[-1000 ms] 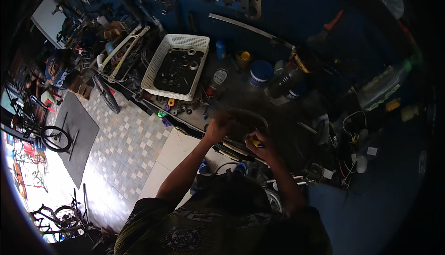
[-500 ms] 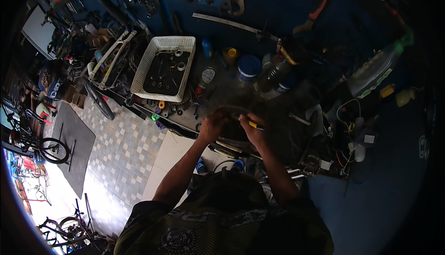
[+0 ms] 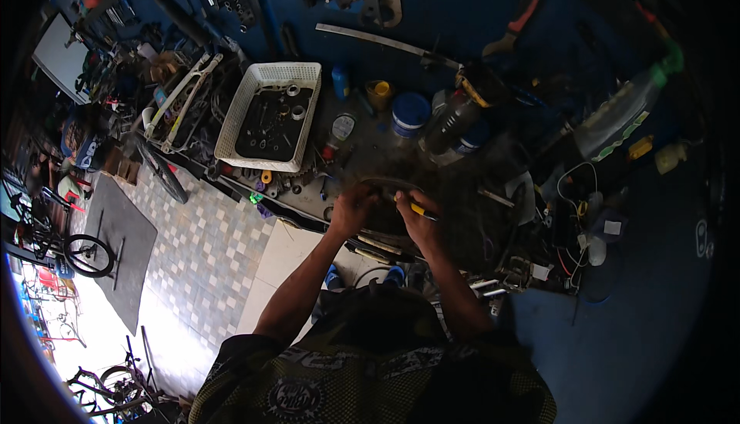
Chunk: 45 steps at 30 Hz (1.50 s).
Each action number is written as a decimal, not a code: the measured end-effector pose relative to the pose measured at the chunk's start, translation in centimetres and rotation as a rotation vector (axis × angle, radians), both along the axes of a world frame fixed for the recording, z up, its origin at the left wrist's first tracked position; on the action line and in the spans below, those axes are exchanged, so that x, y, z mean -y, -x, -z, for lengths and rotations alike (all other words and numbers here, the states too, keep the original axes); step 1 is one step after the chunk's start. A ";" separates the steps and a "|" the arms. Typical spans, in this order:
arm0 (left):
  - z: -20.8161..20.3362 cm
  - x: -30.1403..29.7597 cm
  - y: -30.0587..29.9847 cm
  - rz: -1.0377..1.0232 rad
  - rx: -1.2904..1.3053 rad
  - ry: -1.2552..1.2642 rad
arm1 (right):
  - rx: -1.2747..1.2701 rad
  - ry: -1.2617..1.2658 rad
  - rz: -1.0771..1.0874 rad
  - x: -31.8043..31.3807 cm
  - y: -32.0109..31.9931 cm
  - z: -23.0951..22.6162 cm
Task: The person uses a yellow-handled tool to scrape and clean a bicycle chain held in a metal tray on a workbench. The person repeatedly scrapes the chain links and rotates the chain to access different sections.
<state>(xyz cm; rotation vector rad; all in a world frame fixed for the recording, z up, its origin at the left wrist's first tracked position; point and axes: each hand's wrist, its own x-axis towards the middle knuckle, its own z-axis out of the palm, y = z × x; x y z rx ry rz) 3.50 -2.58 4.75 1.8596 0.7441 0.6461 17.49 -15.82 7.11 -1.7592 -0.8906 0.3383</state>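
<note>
Over the dark front part of the workbench, my two hands work close together. A slim tool with a yellow and black handle [image 3: 423,211] is gripped in my right hand [image 3: 415,222]; its working end is hidden, so its exact kind does not show. My left hand [image 3: 352,210] has its fingers curled in just to the left, pressed on something too dark to make out. Beneath and between both hands a dark round thing shows a curved rim [image 3: 395,182].
A white perforated basket [image 3: 306,135] of small metal parts stands back left. Behind my hands are a blue-lidded tub [image 3: 410,110], a clear bottle [image 3: 343,126] and a yellow cup [image 3: 378,94]. Cables [image 3: 574,200] lie at right; a bicycle frame [image 3: 185,100] lies far left.
The yellow and black tool has tilted and shifted slightly with my right hand. My left hand stays almost in place. The whole view has shifted a little.
</note>
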 end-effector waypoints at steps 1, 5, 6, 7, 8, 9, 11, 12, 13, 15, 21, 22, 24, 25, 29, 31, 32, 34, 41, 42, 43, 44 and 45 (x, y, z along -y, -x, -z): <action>0.0 0.0 0.0 0.000 -0.015 0.002 | -0.006 0.001 0.012 0.1 0.2 -0.1; 0.0 -0.1 -0.3 -0.015 0.031 0.016 | -0.056 -0.050 0.067 -0.1 0.6 -0.7; 0.0 -0.1 -0.3 0.004 0.043 0.004 | -0.026 -0.070 0.060 -0.1 0.7 -0.7; 0.0 -0.1 -0.3 0.013 0.040 -0.008 | -0.042 -0.066 0.067 -0.1 0.7 -0.7; 0.0 0.0 -0.2 0.012 0.000 -0.002 | -0.093 -0.039 0.064 -0.1 0.7 -0.6; 0.0 0.0 -0.2 0.012 0.028 0.018 | -0.062 -0.041 0.060 0.0 0.6 -0.4; -0.1 -0.2 -0.2 0.003 0.014 0.069 | -0.054 -0.019 0.032 0.1 -0.1 0.2; -0.1 -0.3 0.0 0.036 0.122 0.122 | -0.026 -0.005 0.019 0.4 -0.4 0.7; -0.1 -0.4 0.0 0.026 0.094 0.233 | -0.038 0.046 0.002 0.8 -0.7 1.1; -0.1 -0.4 0.1 -0.008 0.058 0.417 | -0.133 0.189 -0.008 1.8 -0.9 2.3; 0.0 0.1 -0.2 0.045 0.240 0.695 | -0.153 0.165 -0.170 4.1 0.1 4.9; 0.0 0.1 -0.3 0.045 0.241 0.697 | 0.041 0.085 -0.207 4.4 0.2 4.9; 0.1 0.1 -0.2 0.034 0.167 0.601 | 0.187 0.111 -0.254 4.9 -0.2 4.4; 0.1 0.1 -0.2 0.021 0.119 0.551 | 0.251 0.132 -0.276 5.0 -0.5 3.9; 0.7 0.0 -0.1 0.035 0.076 0.411 | 0.081 0.266 -0.107 3.4 -1.2 1.0; 0.9 0.1 -0.2 0.005 0.006 0.279 | -0.207 0.238 -0.021 2.0 -1.2 -0.4; 0.9 0.1 -0.3 0.027 0.003 0.232 | -0.209 0.012 -0.078 1.4 -0.6 -0.9; 0.8 0.0 -0.3 0.047 -0.126 0.188 | 0.074 -0.150 -0.192 0.4 -0.5 -1.6; -0.4 0.0 0.4 -0.054 -0.152 -0.036 | 0.066 0.001 -0.083 0.1 -0.7 -1.7; -0.4 0.1 0.4 -0.045 -0.127 -0.041 | 0.080 -0.163 -0.159 0.0 -0.4 -1.6; -0.4 0.1 0.3 -0.054 -0.172 -0.025 | 0.221 -0.161 -0.229 0.0 -0.4 -1.6; -0.4 0.0 0.2 -0.048 -0.164 -0.032 | 0.145 -0.154 -0.126 -0.1 -0.2 -1.6; -0.3 0.0 0.2 -0.066 -0.144 -0.047 | 0.074 -0.070 -0.120 -0.2 -0.1 -1.6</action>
